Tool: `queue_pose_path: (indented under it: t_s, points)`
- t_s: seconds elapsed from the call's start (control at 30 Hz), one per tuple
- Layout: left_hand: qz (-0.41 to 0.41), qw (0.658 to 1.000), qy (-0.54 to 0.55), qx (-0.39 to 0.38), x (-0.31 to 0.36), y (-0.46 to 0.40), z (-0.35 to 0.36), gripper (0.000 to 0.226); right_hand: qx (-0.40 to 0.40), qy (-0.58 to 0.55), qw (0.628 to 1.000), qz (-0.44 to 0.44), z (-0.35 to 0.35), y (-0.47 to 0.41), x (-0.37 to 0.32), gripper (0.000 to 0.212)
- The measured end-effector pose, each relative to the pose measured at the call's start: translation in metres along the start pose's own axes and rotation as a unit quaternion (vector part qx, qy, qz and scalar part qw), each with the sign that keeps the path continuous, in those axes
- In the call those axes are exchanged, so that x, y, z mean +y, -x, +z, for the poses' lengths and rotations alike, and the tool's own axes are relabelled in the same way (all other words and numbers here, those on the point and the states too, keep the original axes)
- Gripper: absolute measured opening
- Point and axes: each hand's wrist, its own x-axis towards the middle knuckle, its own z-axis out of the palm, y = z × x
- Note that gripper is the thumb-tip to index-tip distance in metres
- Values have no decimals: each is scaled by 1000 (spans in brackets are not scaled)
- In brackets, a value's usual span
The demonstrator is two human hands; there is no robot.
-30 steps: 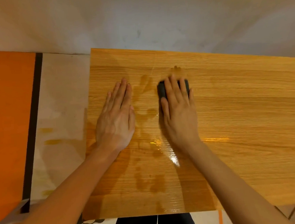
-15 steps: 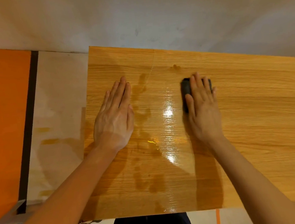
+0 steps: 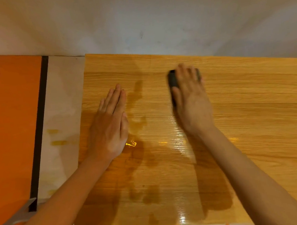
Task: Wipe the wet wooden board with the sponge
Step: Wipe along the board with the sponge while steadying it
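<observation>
Head view: our right fingers (image 3: 185,74) lie straight, pressing the dark sponge (image 3: 173,81) flat onto the far middle of the wooden board (image 3: 250,113), left hand (image 3: 109,126) open-palmed bracing its left part, so we should keep even pressure and sweep overlapping passes toward the wet patches (image 3: 141,166) nearer us.

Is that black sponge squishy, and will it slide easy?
Probably squishy: the sponge sits flat under the right hand. It likely glides, since the wooden board looks shiny wet. Seems light too; straight fingers alone move it.
</observation>
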Motion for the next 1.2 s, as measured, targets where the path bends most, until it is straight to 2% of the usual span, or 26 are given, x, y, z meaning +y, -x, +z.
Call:
queue_pose_path:
  t_s: [0.1, 0.17, 0.33, 0.43, 0.5, 0.6, 0.7, 0.9, 1.0, 1.1, 1.2]
  points:
    - [4, 1000, -5, -2, 1, 3, 0, 55, 7, -1, 992, 129, -18, 17, 50, 50]
    - [-2, 1000, -16, -7, -1, 3, 0, 56, 15, 1, 987, 158, -16, 10, 39, 51]
    - [4, 1000, -20, -4, -1, 3, -3, 56, -9, -18, 1000, 15, 17, -35, -50, 53]
    - [-4, 1000, -15, -3, 3, 2, -5, 56, -37, -12, 998, -51, 14, -42, -39, 52]
    - [-15, 1000, -8, -5, 7, 1, -7, 57, -24, -17, 999, -36, 1, -32, 0, 51]
    - [-26, 1000, -4, -3, 10, 0, -7, 56, 3, -2, 998, 70, -18, -14, 61, 51]
    - [-30, 1000, 5, 8, 10, -1, -8, 55, 15, -1, 991, 133, -18, -19, 61, 51]
    - [-33, 999, 3, 14, 8, -2, -6, 54, -21, -11, 999, -37, 15, -81, -35, 50]
    - [-33, 999, -1, 16, 9, -2, -4, 55, -12, 0, 996, -90, 9, -89, -20, 47]
    - [-34, 999, -1, 15, 8, -1, -3, 54, 5, 26, 999, -48, -6, -85, 33, 42]
    - [-32, 999, -7, 13, 5, -1, -1, 54, -9, 47, 999, 14, -11, -89, 42, 42]
